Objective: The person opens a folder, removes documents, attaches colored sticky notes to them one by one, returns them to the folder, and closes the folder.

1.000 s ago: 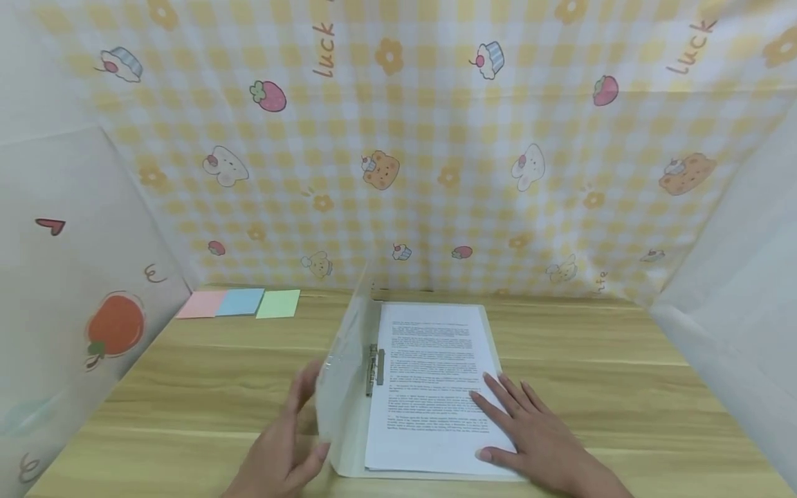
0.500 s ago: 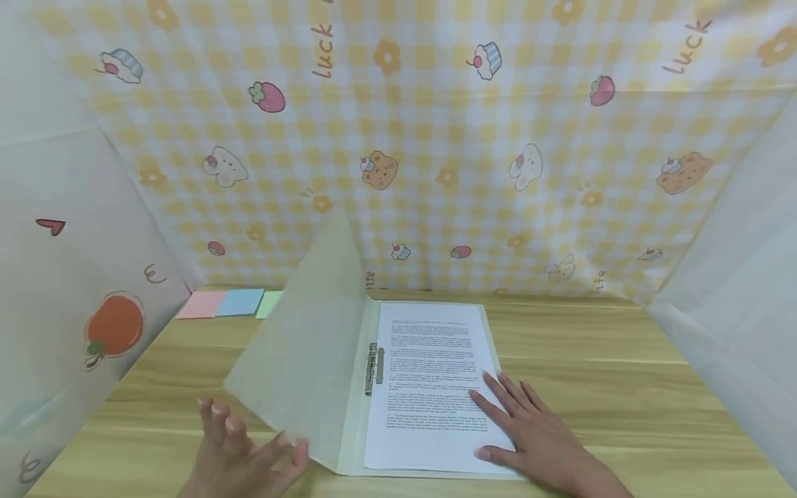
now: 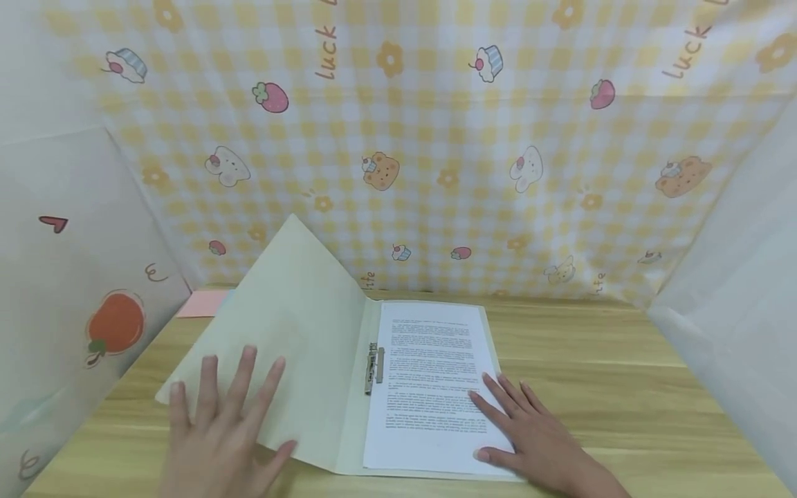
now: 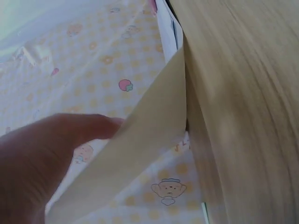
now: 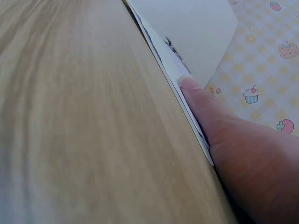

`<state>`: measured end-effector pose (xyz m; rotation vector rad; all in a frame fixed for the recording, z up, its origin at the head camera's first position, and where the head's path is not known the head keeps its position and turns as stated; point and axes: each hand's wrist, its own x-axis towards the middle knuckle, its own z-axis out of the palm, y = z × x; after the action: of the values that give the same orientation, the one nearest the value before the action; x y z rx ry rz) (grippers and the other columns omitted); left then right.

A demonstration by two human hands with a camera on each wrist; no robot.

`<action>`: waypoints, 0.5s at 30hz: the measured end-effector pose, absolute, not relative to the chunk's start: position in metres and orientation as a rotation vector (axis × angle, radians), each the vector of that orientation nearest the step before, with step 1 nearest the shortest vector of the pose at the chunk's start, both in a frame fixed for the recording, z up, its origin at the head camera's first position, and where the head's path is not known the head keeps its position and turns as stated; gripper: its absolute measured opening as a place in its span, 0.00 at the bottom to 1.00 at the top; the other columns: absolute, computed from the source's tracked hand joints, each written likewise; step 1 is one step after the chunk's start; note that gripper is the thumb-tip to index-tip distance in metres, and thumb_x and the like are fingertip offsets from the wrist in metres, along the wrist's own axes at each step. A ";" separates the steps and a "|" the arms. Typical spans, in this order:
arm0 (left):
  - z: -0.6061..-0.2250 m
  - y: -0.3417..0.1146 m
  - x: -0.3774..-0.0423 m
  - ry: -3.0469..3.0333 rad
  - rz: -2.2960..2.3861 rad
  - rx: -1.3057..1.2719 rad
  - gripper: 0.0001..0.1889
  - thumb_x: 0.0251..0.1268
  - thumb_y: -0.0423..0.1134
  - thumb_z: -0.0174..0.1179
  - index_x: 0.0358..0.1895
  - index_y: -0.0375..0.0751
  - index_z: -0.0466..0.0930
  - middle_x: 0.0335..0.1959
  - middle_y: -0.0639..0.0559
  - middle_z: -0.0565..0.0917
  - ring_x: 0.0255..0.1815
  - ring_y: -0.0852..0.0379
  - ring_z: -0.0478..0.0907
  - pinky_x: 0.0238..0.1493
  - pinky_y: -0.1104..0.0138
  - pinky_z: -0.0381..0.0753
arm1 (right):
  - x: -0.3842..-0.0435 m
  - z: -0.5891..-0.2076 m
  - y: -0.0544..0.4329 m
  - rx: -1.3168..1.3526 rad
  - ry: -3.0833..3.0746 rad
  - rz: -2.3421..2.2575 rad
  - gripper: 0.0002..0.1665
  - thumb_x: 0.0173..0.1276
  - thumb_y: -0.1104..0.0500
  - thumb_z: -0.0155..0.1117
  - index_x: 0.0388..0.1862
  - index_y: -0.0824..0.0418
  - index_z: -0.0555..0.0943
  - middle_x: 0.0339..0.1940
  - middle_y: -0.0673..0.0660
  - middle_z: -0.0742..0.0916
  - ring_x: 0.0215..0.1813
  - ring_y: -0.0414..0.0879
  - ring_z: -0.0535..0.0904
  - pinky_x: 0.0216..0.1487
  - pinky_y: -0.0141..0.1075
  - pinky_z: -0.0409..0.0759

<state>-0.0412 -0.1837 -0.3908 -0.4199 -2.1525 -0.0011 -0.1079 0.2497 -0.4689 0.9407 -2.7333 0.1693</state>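
Observation:
A cream file folder [image 3: 354,415] lies opened on the table, its cover [image 3: 299,332] raised at a slant to the left. Over the near left part of that cover, my left hand [image 3: 218,429] spreads its straight fingers against the inner face. In the left wrist view the thumb [image 4: 93,127] lies along the cover's edge. A stack of printed paper [image 3: 429,387] rests on the folder's right half, beside a metal clip [image 3: 371,370] at the spine. My right hand [image 3: 542,443] lies flat on the lower right of the sheets, fingers straight; its thumb [image 5: 198,93] touches the paper.
A pink sticky-note pad [image 3: 202,303] sits at the back left, with a sliver of blue next to it; the cover hides the rest. A yellow checked cloth [image 3: 436,138] hangs along the table's back edge. White side panels [image 3: 735,263] bound the wooden table [image 3: 591,360].
The folder's cover has swung from nearly upright over to the left, now covering the green and most of the blue notes. My left hand moved left with it and spread; the right hand stayed put.

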 end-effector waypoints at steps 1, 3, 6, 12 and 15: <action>-0.392 -0.185 -0.039 -2.207 -0.011 -0.385 0.42 0.69 0.74 0.31 0.76 0.52 0.64 0.82 0.42 0.57 0.84 0.35 0.40 0.80 0.38 0.34 | -0.107 -0.469 0.250 0.940 -2.726 0.170 0.46 0.68 0.28 0.58 0.81 0.41 0.61 0.83 0.56 0.64 0.81 0.59 0.61 0.80 0.29 0.18; -0.396 -0.190 -0.035 -2.326 -0.018 -0.303 0.47 0.66 0.79 0.28 0.77 0.51 0.61 0.83 0.42 0.54 0.84 0.32 0.39 0.80 0.35 0.35 | -0.106 -0.470 0.251 0.939 -2.713 0.168 0.46 0.68 0.29 0.59 0.80 0.42 0.62 0.82 0.56 0.65 0.81 0.57 0.61 0.80 0.29 0.19; -0.404 -0.196 -0.029 -2.494 -0.021 -0.149 0.54 0.58 0.85 0.37 0.80 0.53 0.55 0.85 0.45 0.46 0.84 0.32 0.35 0.81 0.37 0.32 | -0.106 -0.471 0.252 0.941 -2.713 0.168 0.46 0.68 0.29 0.59 0.80 0.42 0.62 0.82 0.56 0.65 0.82 0.54 0.59 0.80 0.29 0.19; -0.425 -0.208 -0.022 -2.656 -0.056 0.071 0.66 0.42 0.85 0.56 0.82 0.51 0.47 0.84 0.37 0.43 0.83 0.27 0.32 0.81 0.38 0.29 | -0.105 -0.473 0.255 0.960 -2.694 0.145 0.47 0.68 0.29 0.59 0.81 0.43 0.61 0.82 0.57 0.65 0.81 0.57 0.61 0.81 0.31 0.20; -0.435 -0.211 -0.021 -2.658 -0.098 0.112 0.66 0.41 0.85 0.57 0.82 0.52 0.47 0.83 0.34 0.49 0.82 0.24 0.37 0.79 0.35 0.34 | -0.105 -0.475 0.257 0.977 -2.652 0.130 0.48 0.67 0.29 0.60 0.81 0.44 0.62 0.81 0.59 0.67 0.83 0.55 0.57 0.81 0.31 0.20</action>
<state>-0.0215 -0.2106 -0.4353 0.1123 -2.6578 -0.0984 -0.1048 0.2565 -0.4749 0.9769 -2.6521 0.1304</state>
